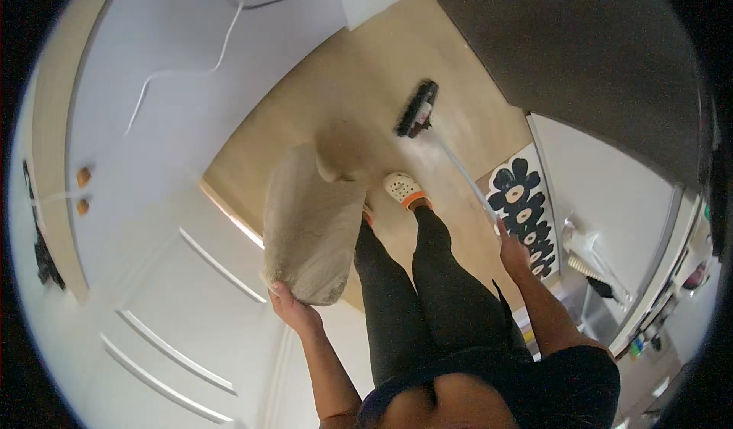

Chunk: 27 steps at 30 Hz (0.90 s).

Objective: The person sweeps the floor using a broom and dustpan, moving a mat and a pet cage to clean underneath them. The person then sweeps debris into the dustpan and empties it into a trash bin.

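Note:
My left hand [295,311] grips the near end of a long, beige, plush-looking slab [313,227], fingers closed on its edge. I cannot tell its exact kind. At its far end is a rounded, blurred brown-beige shape [343,146]; whether it is joined to the slab is unclear. In my right hand [514,253] is the pale handle of a broom [458,166], held with closed fingers. The broom's black-bristled head rests on the wooden floor [366,55], ahead of my feet.
I stand in cream clogs [403,188] with orange trim. A mat with black flowers [523,208] lies to the right, beside a white cabinet [603,185]. A large dark panel [580,55] stands at the far right. A white door [175,314] is on the left.

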Available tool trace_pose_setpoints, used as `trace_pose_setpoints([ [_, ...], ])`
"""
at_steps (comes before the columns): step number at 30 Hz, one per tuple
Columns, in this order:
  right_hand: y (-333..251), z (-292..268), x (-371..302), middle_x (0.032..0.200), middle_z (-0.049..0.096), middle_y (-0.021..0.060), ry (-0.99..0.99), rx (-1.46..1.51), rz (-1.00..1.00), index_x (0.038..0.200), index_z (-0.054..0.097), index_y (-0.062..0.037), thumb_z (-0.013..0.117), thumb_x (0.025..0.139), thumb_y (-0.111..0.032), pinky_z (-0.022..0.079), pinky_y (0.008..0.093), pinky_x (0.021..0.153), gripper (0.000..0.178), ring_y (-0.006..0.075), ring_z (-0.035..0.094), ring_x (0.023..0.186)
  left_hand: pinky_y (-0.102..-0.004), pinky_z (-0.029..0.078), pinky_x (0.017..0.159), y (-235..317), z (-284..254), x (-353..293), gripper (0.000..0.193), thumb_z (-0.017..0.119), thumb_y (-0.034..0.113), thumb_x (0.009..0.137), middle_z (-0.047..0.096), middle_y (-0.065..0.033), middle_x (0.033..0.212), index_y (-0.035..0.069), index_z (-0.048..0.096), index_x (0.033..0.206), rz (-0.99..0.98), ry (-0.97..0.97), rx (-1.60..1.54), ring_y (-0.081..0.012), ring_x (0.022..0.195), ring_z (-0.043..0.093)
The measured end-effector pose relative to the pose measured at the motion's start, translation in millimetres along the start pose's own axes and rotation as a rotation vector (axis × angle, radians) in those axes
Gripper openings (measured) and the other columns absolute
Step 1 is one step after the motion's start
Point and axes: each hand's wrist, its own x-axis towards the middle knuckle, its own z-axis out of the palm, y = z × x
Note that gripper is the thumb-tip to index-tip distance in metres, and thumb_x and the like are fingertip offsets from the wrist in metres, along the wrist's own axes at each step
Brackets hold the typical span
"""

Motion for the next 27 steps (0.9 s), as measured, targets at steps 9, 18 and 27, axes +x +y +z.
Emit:
trace_pose_setpoints([
  [9, -132, -95, 87, 0.104, 0.05, 0.0224, 0.211, 0.342, 0.035, 0.133, 0.018, -0.0267, 0.036, 0.082, -0.007, 0.05, 0.042, 0.069, 0.058, 0.0341, 0.059, 0.084, -0.0336, 0.035, 0.09, 50, 59, 36, 0.047, 0.045, 0.032, 0.088, 0.048, -0.0131, 0.114, -0.003, 0.041, 0.119, 0.03, -0.353, 0.145, -0.0213, 0.106, 0.045],
  [18, -109, 23, 44, 0.091, 0.056, 0.0158, 0.07, 0.471, 0.251, 0.133, 0.013, -0.0384, 0.04, 0.085, -0.014, 0.048, 0.0416, 0.07, 0.06, 0.0298, 0.059, 0.083, -0.0346, 0.036, 0.09, 83, 63, 95, 0.046, 0.046, 0.031, 0.088, 0.047, -0.0133, 0.116, -0.003, 0.04, 0.119, 0.047, -0.612, 0.321, -0.0224, 0.105, 0.046],
  [27, -116, 174, -226, 0.085, 0.058, 0.0209, -0.254, 0.647, 0.706, 0.131, 0.026, -0.0292, 0.036, 0.089, -0.021, 0.047, 0.0461, 0.063, 0.044, 0.0355, 0.059, 0.076, -0.0352, 0.041, 0.085, 93, 91, 105, 0.041, 0.046, 0.025, 0.089, 0.047, -0.0132, 0.115, -0.002, 0.039, 0.12, -0.099, -0.753, 0.212, -0.0238, 0.103, 0.048],
])
